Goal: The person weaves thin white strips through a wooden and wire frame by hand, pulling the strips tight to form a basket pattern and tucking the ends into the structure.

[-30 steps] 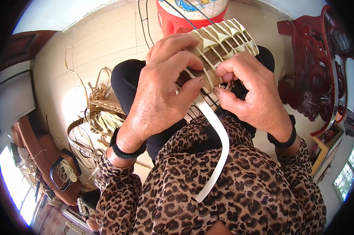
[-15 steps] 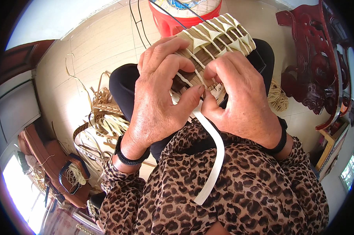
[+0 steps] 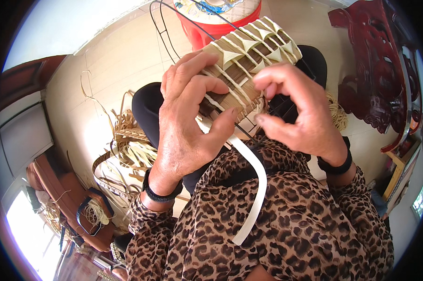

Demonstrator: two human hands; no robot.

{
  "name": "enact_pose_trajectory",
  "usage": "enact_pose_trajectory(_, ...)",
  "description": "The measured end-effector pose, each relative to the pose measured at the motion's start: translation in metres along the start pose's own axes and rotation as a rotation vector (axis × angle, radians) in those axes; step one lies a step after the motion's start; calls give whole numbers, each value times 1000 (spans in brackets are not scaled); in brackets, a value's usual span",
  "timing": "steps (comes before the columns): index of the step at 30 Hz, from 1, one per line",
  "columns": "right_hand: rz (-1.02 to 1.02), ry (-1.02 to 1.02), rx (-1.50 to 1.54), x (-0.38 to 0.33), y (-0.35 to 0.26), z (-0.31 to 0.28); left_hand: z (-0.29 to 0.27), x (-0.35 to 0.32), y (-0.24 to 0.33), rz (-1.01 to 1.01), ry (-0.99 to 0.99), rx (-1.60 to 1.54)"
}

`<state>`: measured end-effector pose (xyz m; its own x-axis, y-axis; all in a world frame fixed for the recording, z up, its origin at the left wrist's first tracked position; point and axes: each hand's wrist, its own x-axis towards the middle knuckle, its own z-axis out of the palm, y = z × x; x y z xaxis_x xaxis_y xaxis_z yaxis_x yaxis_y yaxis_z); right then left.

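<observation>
A partly woven panel of pale cords and flat straw strips, wound on a black wire frame, lies across my lap. Folded pale triangles stand out on its far part. My left hand grips the panel's near left edge, fingertips on the cords and thumb at its near end. A flat cream strip hangs from beside that thumb and curves down over my leopard-print top. My right hand is off the panel's near right side, thumb and fingers apart, with nothing visible between them.
Beyond the panel stands a red stool with a patterned top. Loose straw strips lie on the floor at left, and a bundle of cord at right. Carved dark-red furniture is at far right; a brown bench stands at left.
My right hand has come away from the panel to the right, and its thumb and fingers have spread. My left hand keeps its hold. The panel has shifted slightly left.
</observation>
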<state>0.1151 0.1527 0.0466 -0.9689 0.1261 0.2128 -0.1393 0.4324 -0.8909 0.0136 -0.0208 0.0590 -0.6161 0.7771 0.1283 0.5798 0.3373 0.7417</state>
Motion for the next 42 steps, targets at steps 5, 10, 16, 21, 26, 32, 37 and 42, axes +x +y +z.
enact_pose_trajectory(5,241,111,70,-11,12,-4,3,-4,-6,-10,5,-85)
enact_pose_trajectory(10,42,151,-170,-5,7,3,4,-4,-6,-8,69,-119)
enact_pose_trajectory(16,-2,113,-196,-2,4,15,2,-3,-5,41,16,-15)
enact_pose_trajectory(21,51,107,-191,0,0,16,3,-2,-5,82,9,27)
enact_pose_trajectory(26,57,116,-212,0,0,17,3,-1,-5,105,1,58)
enact_pose_trajectory(32,28,30,-233,2,-2,12,2,-2,-4,96,-4,63)
enact_pose_trajectory(37,38,58,-220,2,-3,16,5,-2,-4,93,4,38)
enact_pose_trajectory(42,-8,133,-285,1,2,21,3,-3,-4,107,-8,67)
